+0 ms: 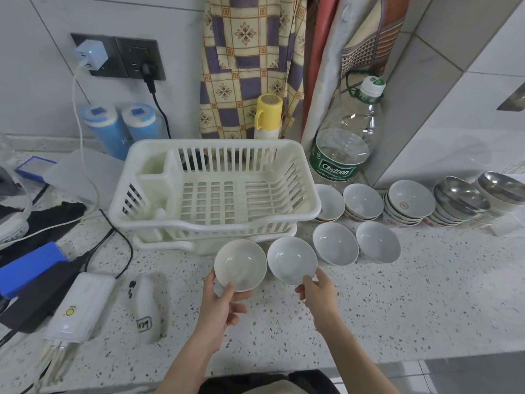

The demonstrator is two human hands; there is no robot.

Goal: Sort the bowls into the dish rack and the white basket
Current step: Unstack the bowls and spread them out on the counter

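Both hands are busy: left hand (224,301) grips a white bowl (240,265) by its near rim, right hand (319,291) pinches the rim of a second bowl (292,259). They're side by side just in front of the white dish rack (216,191), with more bowls (335,243) on the speckled counter (397,308) to the right.
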